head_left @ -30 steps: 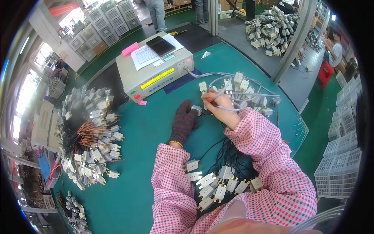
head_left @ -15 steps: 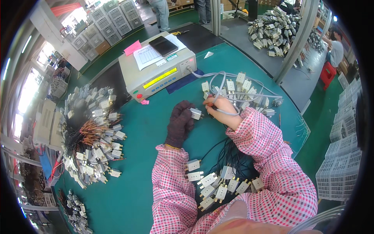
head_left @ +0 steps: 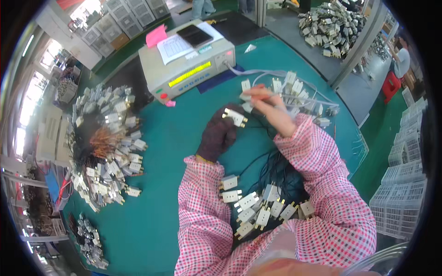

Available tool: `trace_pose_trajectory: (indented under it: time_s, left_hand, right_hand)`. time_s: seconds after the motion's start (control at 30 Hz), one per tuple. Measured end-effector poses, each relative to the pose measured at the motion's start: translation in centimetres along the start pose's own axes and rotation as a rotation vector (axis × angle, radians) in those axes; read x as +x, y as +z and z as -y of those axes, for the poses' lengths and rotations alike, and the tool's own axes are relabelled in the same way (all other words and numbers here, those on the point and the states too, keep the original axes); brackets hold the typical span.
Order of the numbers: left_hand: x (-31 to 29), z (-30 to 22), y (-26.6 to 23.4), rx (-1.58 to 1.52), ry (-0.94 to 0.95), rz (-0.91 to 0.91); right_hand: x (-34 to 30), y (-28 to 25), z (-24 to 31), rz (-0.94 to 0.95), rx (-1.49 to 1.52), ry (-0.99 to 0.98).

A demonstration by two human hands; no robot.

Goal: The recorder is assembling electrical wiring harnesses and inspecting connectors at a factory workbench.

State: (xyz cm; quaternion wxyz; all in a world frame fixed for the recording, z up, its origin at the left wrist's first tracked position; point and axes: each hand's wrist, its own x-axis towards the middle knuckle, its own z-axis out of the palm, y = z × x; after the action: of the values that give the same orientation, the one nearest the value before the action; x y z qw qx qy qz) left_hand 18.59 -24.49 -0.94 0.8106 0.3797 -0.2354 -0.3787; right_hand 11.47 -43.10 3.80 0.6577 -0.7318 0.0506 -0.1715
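Observation:
My left hand (head_left: 217, 134), in a dark knitted glove, is closed around a white plug block (head_left: 235, 117) with brass-coloured prongs. Up and to the right of it, my bare right hand (head_left: 275, 112) reaches over the near-left edge of a group of similar white plugs (head_left: 296, 86). Motion smears its fingers, so what they hold, if anything, cannot be made out. A grey cable (head_left: 262, 72) runs from the tester (head_left: 189, 69) to that group. Between my forearms lie several more plug blocks (head_left: 263, 216) with black cords (head_left: 281, 172).
A large heap of plugs with copper-ended cords (head_left: 106, 142) covers the left of the green table (head_left: 170, 184); a smaller heap (head_left: 88, 244) sits nearer. A phone (head_left: 195, 35) and papers lie on the tester. A metal post (head_left: 361, 43) rises at the right; beyond it, a person sits.
My left hand has turned the plug block, so its slotted face now shows. My right hand has moved up and away from the left, toward the plugs. The whole view has shifted slightly.

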Motion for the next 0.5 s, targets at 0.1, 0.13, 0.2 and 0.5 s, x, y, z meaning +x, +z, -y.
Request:
trace_pose_trajectory:
  time_s: [0.1,0.13,0.2,0.5]
  left_hand:
    - [-0.2,0.1,-0.2,0.132,0.051,-0.025]
    - [-0.3,0.1,-0.2,0.118,0.006,-0.003]
    - [-0.5,-0.1,0.1,0.099,-0.036,0.021]
    - [-0.8,-0.4,0.6,0.114,-0.135,-0.034]
  right_hand:
    - [-0.1,-0.9,1.1,0.081,0.213,-0.016]
    - [-0.1,-1.3,1.4,0.130,0.276,0.075]
    - [0.0,-1.5,1.8,0.209,0.237,0.002]
    - [0.2,-3.1,2.9,0.483,0.158,0.078]
